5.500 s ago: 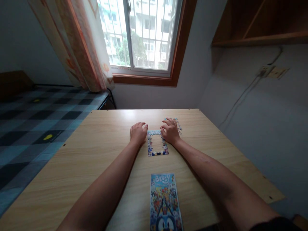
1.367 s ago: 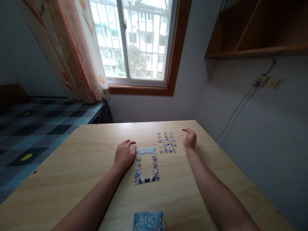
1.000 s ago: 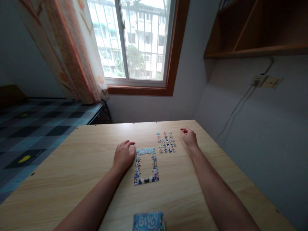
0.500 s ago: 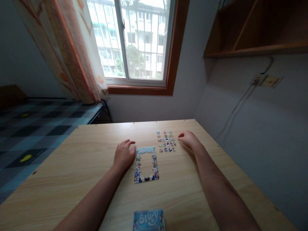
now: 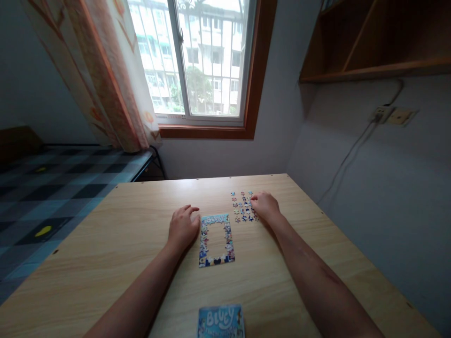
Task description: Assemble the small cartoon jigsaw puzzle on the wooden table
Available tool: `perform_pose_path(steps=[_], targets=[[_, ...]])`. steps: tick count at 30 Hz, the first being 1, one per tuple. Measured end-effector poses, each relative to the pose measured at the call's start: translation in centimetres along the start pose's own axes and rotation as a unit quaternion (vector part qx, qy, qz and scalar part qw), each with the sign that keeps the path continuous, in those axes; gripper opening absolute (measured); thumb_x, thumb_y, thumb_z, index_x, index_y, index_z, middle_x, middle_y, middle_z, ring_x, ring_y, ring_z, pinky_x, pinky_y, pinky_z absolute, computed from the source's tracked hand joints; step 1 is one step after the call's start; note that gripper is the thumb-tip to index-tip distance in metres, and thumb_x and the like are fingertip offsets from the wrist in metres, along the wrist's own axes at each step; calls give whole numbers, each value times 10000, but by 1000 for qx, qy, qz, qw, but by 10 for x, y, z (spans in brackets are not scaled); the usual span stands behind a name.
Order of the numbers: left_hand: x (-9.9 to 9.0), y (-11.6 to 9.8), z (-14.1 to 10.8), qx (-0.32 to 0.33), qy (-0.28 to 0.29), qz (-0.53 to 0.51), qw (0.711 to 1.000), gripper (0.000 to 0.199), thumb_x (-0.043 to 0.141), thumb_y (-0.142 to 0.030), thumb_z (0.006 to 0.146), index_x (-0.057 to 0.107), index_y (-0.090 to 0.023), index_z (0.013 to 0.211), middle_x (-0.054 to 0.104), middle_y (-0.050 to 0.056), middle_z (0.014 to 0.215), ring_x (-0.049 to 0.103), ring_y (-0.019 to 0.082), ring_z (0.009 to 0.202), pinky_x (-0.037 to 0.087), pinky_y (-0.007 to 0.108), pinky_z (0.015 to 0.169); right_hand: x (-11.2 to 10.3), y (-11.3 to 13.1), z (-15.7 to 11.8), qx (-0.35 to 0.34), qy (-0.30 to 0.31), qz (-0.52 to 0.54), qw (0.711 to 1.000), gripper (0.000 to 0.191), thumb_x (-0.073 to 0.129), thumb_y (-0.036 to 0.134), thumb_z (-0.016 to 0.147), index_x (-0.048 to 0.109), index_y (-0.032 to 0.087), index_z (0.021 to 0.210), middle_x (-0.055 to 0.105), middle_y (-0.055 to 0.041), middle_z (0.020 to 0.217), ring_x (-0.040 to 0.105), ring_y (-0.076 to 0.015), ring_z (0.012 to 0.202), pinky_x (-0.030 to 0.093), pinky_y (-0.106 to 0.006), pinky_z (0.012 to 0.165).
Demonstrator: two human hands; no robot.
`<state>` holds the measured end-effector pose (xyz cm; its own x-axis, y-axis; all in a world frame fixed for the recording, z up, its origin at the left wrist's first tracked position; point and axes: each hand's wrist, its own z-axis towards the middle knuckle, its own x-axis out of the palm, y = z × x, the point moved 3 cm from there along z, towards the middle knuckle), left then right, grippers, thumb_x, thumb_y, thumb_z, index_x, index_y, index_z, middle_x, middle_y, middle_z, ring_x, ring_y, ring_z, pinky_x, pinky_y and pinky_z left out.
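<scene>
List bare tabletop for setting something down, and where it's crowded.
Free: tabletop left of the left forearm; strip between puzzle border and Bluey box; patch between border and right forearm. Crowded: loose pieces at the right hand; border's left edge, beside the left hand.

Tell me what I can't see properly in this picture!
Box: head view; bottom edge cuts it off.
Loose puzzle pieces: head view; drawings too small, any under the right hand hidden.
Its fingers: head view; too small to tell if they hold a piece.
</scene>
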<state>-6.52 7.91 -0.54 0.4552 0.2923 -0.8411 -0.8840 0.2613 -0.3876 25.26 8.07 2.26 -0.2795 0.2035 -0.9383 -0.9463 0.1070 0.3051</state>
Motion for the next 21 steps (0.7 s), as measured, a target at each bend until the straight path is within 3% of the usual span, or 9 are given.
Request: perform_pose_path(steps=[12, 17, 21], targets=[[-1, -4, -1, -11, 6, 5, 1000, 347, 511, -326, 874, 753, -191, 1083, 683, 137, 1281, 581, 314, 1244, 425, 481, 1107, 9, -4, -2, -17, 5, -19, 1000, 216, 639, 365, 874, 822, 271, 939, 736, -93, 1029, 647, -257, 1008, 477, -303, 804], [-3, -7, -2, -21, 19, 13, 1000, 330, 539, -323, 869, 753, -212, 1094, 672, 118, 1309, 583, 311, 1245, 421, 473, 1112, 13, -7, -1, -9, 1, 3, 1000, 242, 650, 357, 872, 813, 272, 1030, 736, -93, 1072, 631, -256, 1048, 464, -301, 853], [-6, -10, -2, -28, 26, 13, 999, 318, 548, -318, 868, 753, -227, 1094, 667, 109, 1324, 583, 310, 1247, 414, 480, 1116, 14, -9, 1, 2, -2, 43, 999, 211, 690, 339, 837, 816, 255, 984, 741, -90, 1048, 633, -253, 1037, 457, -295, 846]])
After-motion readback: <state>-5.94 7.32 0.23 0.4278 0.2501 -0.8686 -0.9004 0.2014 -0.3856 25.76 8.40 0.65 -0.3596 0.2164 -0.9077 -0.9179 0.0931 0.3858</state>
